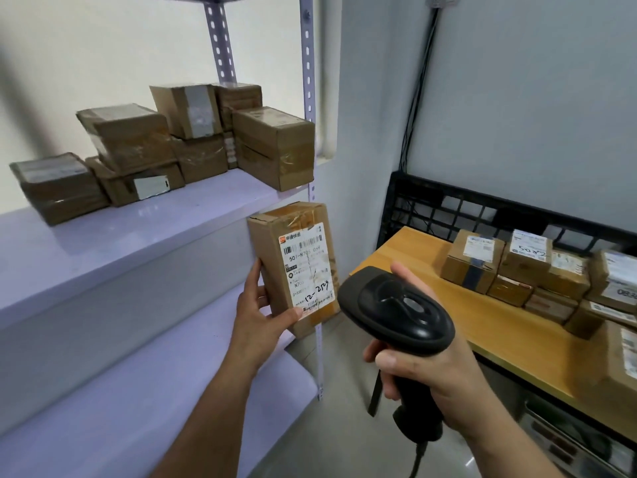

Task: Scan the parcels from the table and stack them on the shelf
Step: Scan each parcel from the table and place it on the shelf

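My left hand (256, 313) grips a tall brown parcel (272, 250) upright, with its white shipping label and barcode facing me. It hangs in the air just below the front right corner of the lilac shelf (144, 232). My right hand (431, 374) holds a black barcode scanner (396, 305) by its handle, its head right beside the parcel's label. Several taped brown parcels (272, 146) stand stacked on the shelf. More parcels (524, 270) lie on the wooden table (489, 326) at the right.
A perforated metal upright (307, 81) runs down the shelf's right edge, just behind the held parcel. A lower shelf board (120, 408) lies under my left arm. A black wire crate (448, 208) stands against the wall behind the table. The scanner's cable hangs down.
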The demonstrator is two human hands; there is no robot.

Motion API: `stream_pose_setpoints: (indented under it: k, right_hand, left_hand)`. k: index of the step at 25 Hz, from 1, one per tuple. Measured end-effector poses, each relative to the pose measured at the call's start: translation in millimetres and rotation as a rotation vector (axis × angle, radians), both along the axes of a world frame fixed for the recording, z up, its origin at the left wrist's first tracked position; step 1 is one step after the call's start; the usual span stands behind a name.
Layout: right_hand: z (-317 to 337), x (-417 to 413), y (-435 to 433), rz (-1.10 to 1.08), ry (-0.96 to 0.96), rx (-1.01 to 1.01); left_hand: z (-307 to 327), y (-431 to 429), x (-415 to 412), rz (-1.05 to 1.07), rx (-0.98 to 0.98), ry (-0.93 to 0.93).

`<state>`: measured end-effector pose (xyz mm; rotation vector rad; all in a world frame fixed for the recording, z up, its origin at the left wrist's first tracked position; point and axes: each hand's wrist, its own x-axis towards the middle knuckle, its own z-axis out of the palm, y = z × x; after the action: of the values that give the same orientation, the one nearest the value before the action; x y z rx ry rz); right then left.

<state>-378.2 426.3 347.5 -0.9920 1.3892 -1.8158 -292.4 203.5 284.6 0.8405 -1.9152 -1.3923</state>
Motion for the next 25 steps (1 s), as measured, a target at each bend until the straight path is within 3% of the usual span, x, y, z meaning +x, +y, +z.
stream_pose_setpoints:
  k: [25]
  right_hand:
    - [14, -52, -13, 0.238, 0.058, 0.005]
  left_hand:
    - [43, 37, 28, 0.329, -0.066, 0.006]
